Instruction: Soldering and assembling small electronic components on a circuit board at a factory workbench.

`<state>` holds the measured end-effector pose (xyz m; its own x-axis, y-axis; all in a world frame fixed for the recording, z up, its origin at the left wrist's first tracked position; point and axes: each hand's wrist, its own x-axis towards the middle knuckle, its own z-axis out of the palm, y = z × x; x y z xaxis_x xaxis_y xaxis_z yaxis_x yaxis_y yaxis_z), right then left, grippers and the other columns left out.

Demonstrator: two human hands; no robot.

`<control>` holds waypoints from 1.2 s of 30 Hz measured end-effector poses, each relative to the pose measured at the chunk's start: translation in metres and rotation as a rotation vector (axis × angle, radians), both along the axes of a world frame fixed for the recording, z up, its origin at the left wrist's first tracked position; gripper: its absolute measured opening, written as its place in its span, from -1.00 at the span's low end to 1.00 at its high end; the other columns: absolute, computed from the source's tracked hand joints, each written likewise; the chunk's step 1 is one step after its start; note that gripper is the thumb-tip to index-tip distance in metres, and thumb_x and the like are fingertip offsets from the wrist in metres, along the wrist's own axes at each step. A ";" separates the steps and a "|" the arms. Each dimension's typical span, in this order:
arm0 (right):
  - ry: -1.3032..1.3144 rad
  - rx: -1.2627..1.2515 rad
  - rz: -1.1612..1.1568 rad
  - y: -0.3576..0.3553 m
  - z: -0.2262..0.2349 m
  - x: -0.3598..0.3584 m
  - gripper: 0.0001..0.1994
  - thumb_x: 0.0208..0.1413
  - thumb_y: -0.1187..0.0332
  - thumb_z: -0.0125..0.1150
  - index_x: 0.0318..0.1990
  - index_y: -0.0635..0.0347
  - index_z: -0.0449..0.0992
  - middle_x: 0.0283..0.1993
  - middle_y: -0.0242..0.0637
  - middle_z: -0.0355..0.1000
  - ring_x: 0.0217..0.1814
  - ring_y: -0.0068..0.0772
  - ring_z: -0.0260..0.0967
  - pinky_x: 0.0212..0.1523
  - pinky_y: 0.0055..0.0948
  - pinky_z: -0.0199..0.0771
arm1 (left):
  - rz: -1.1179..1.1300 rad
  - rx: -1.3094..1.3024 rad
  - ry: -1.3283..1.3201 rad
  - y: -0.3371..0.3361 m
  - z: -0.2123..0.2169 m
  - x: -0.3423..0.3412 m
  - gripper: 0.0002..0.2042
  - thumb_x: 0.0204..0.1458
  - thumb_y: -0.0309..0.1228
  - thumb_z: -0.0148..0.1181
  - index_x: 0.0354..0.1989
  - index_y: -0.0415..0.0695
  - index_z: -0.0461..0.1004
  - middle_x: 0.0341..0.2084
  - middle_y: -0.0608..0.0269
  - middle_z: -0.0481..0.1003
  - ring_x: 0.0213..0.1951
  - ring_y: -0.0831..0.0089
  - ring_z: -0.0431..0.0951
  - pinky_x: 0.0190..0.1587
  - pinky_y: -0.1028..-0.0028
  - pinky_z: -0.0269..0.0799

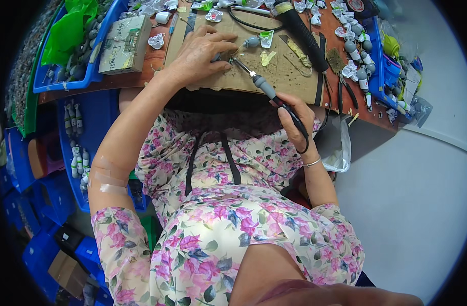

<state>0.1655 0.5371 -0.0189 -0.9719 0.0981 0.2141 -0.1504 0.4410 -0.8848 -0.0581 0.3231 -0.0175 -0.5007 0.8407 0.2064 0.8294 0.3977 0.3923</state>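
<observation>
My right hand (297,120) grips the handle of a soldering iron (264,86), its cable looping below the wrist. The metal tip points up and left, close to the fingertips of my left hand (200,55). Those fingers are curled over the cardboard sheet (292,81), closed on a small grey part (216,57) that they mostly cover. Whether the tip touches the part I cannot tell. Just beyond lies a grey rounded piece (251,42) beside a small green-and-white piece (266,39). Yellowish scraps (267,58) are scattered on the cardboard.
A thick black cylindrical tool (303,40) lies across the cardboard's right side, near pliers (349,93). Blue bins of grey and white parts stand left (93,64) and right (377,84). A pale box (125,45) sits by the left bin. White parts (156,41) litter the table.
</observation>
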 end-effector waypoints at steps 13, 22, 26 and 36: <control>0.192 -0.016 -0.255 -0.008 -0.005 0.023 -0.62 0.26 0.30 0.13 0.14 0.35 0.41 -0.07 -0.14 0.45 -0.06 -0.37 0.47 0.05 -0.42 0.44 | 0.070 0.308 0.062 -0.016 -0.010 0.017 -0.32 -0.15 -0.35 0.45 0.21 -0.16 0.32 0.14 0.03 0.37 0.17 0.00 0.30 0.23 0.19 0.27; 0.310 0.167 -0.178 -0.017 0.005 0.029 -0.67 0.17 0.41 0.17 0.09 0.30 0.46 -0.14 -0.08 0.49 -0.14 -0.15 0.49 -0.09 -0.31 0.46 | -0.081 0.287 0.085 -0.008 -0.005 0.016 -0.85 -0.03 -0.51 0.28 -0.25 -0.14 0.58 -0.30 0.26 0.53 -0.16 0.18 0.48 -0.08 0.27 0.40; 0.285 0.170 -0.095 -0.022 0.004 0.034 -0.67 0.13 0.44 0.18 0.06 0.30 0.48 -0.14 -0.08 0.49 -0.16 -0.14 0.47 -0.09 -0.31 0.45 | -0.094 0.260 0.129 -0.008 -0.004 0.018 -0.83 -0.04 -0.51 0.29 -0.23 -0.13 0.58 -0.32 0.24 0.52 -0.18 0.18 0.46 -0.08 0.26 0.39; 0.121 -0.125 -0.128 -0.029 -0.002 0.030 -0.74 0.16 0.50 0.19 0.01 0.31 0.49 -0.15 -0.20 0.47 -0.13 -0.40 0.48 -0.08 -0.46 0.44 | -0.064 0.194 0.112 -0.006 -0.003 0.016 -0.79 -0.05 -0.51 0.31 -0.20 -0.12 0.61 -0.30 0.23 0.55 -0.18 0.18 0.47 -0.06 0.28 0.39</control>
<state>0.1955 0.5085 -0.0204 -0.9178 0.2523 0.3066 -0.2083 0.3513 -0.9128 -0.0419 0.3174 -0.0207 -0.4121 0.8092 0.4187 0.8934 0.2687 0.3600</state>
